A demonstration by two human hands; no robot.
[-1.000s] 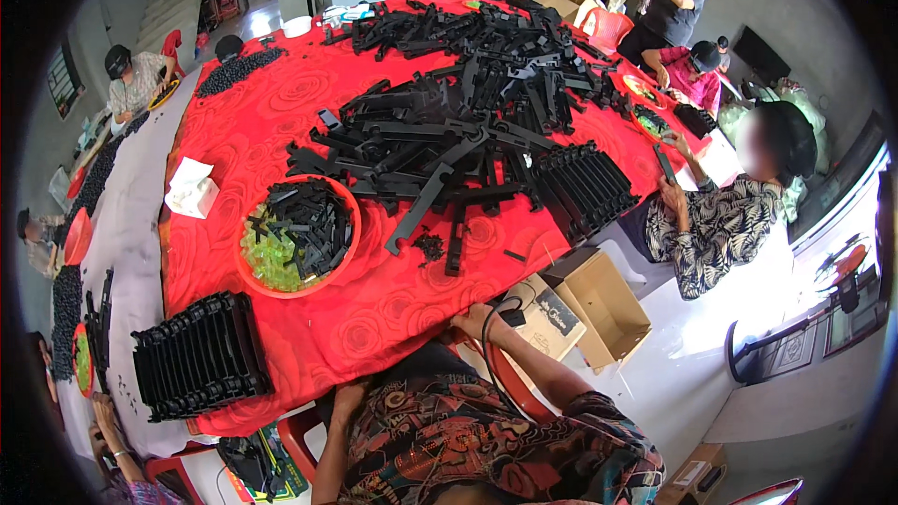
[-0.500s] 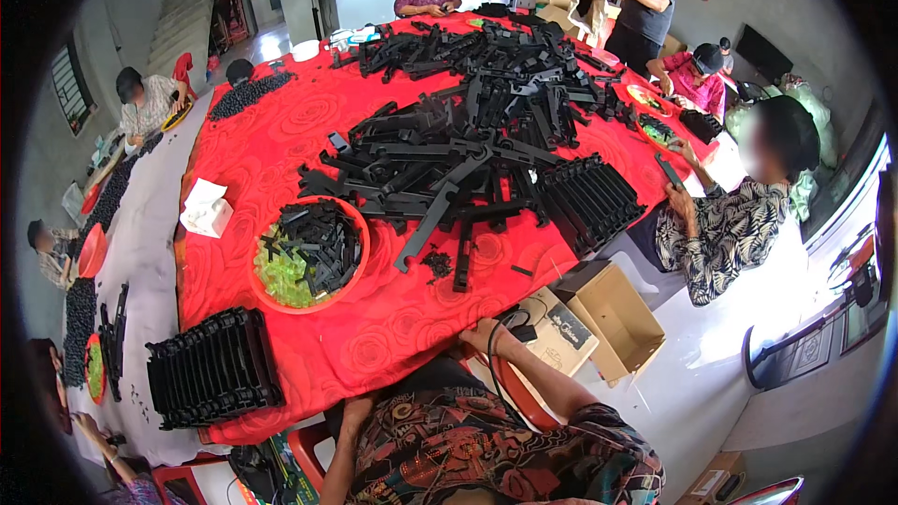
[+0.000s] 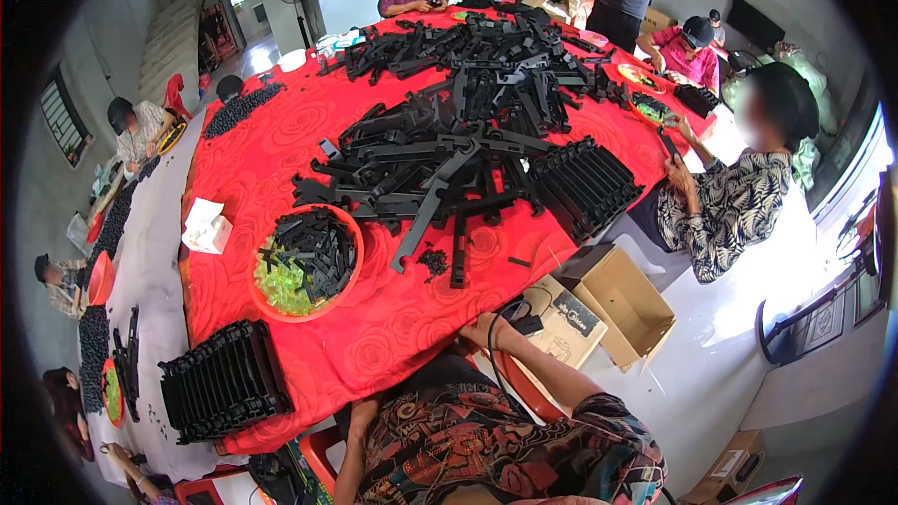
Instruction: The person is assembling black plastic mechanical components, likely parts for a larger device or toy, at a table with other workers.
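Observation:
My right hand (image 3: 484, 329) rests at the near edge of the red tablecloth (image 3: 412, 327), beside a black cable; its fingertips are hard to make out. Lower and to the left, my left hand (image 3: 363, 411) is down at the table edge, its fingers hidden. Between and beyond them stands an orange basin (image 3: 358, 266) with small black plastic pieces (image 3: 318, 248) and yellow-green clear pieces (image 3: 285, 282). A stacked row of long black plastic parts (image 3: 227, 382) lies left of my left hand. A large heap of black plastic parts (image 3: 468, 145) covers the middle of the table.
Another row of black parts (image 3: 587, 189) sits at the right. Cardboard boxes (image 3: 622, 309) stand on the floor by my right arm. A white tissue pack (image 3: 206, 227) lies at the left. A co-worker (image 3: 739, 215) at the right holds a black strip; other people sit around the table.
My view has tilted slightly, so the table appears shifted. Both my hands stay at the table edge. The co-worker at the right still holds a black strip.

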